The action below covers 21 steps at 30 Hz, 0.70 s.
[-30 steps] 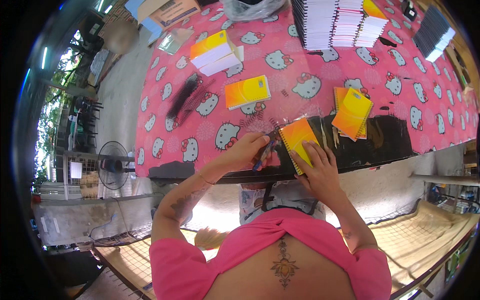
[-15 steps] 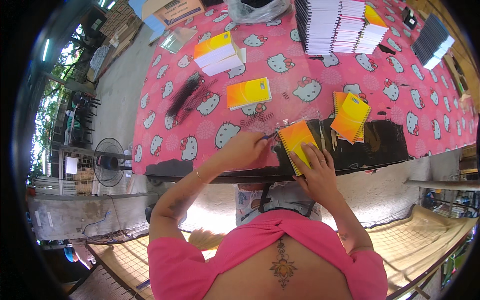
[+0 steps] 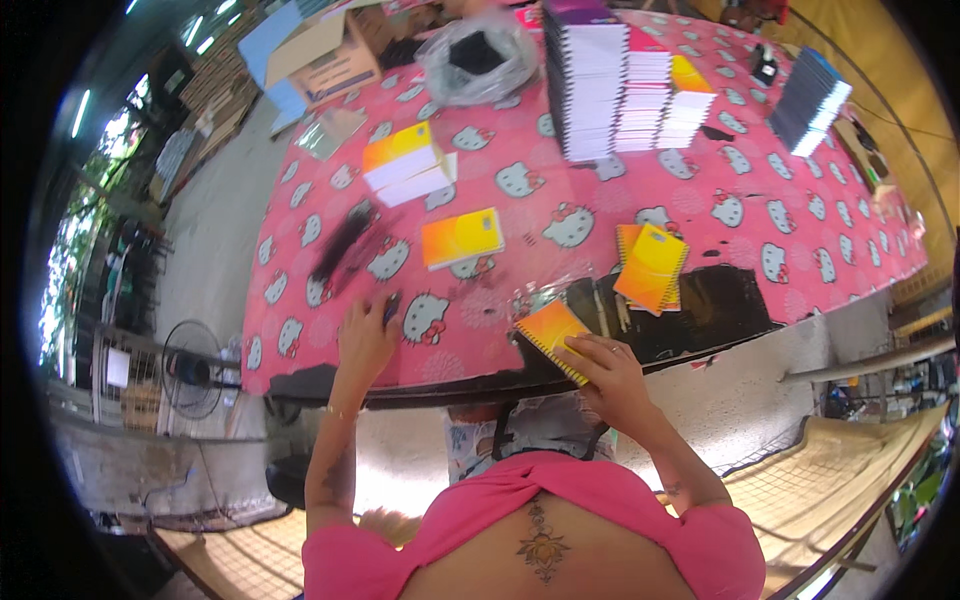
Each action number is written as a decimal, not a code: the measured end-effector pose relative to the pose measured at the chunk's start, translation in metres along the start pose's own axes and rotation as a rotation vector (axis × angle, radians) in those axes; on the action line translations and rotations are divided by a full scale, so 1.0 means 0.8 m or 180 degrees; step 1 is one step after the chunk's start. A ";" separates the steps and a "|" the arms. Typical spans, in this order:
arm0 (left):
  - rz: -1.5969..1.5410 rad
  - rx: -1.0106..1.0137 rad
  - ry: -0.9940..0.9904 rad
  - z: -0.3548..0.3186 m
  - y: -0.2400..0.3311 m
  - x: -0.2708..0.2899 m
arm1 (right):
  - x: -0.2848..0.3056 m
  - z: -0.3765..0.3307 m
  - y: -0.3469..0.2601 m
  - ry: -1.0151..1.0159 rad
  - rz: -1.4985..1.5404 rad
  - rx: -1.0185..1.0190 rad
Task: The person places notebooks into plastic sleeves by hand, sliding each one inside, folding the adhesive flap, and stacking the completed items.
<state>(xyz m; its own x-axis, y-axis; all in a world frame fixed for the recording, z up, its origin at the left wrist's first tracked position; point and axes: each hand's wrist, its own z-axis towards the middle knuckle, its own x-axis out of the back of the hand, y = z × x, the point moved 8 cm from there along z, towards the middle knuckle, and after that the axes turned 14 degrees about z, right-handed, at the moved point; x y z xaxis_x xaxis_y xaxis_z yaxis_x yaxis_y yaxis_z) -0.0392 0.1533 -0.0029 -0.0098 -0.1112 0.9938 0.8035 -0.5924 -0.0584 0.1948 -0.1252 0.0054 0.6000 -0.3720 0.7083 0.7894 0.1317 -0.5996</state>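
Note:
My right hand [image 3: 605,372] holds a yellow-orange spiral notebook [image 3: 552,328] at the table's near edge, fingers over its cover. The coil runs along the notebook's left side. Away to the left, my left hand [image 3: 365,340] is closed on a small dark-blue tool [image 3: 391,306], too blurred to tell its kind. Just beyond that hand lies a bunch of loose black wire coils [image 3: 343,243]. A yellow notebook with no coil visible [image 3: 463,238] rests in the middle, and bound spiral notebooks [image 3: 652,268] lie overlapping to the right.
The table has a pink cat-print cover [image 3: 480,340], torn to black near me. A stack of yellow notebooks [image 3: 408,165] stands farther off; tall spiral notebook stacks [image 3: 592,95], a plastic bag [image 3: 478,60], and a cardboard box [image 3: 335,62] are at the back. Dark notebooks [image 3: 808,100] stand right.
My left hand has moved left, away from the notebook, with the dark-blue tool. The notebook under my right hand has turned and tilted slightly. The whole view has shifted.

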 end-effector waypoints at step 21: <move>-0.1578 -0.0654 0.3032 -0.068 0.052 0.314 | 0.317 0.041 -0.089 0.2970 0.0307 0.0940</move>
<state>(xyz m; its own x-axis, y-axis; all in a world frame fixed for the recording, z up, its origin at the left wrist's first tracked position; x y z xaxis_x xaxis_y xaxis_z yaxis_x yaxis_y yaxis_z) -0.0405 0.0578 0.2388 -0.8326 -0.3430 0.4350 0.4694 -0.8538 0.2253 0.2948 -0.1986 0.2399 0.4205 -0.9073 0.0063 0.8193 0.3767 -0.4322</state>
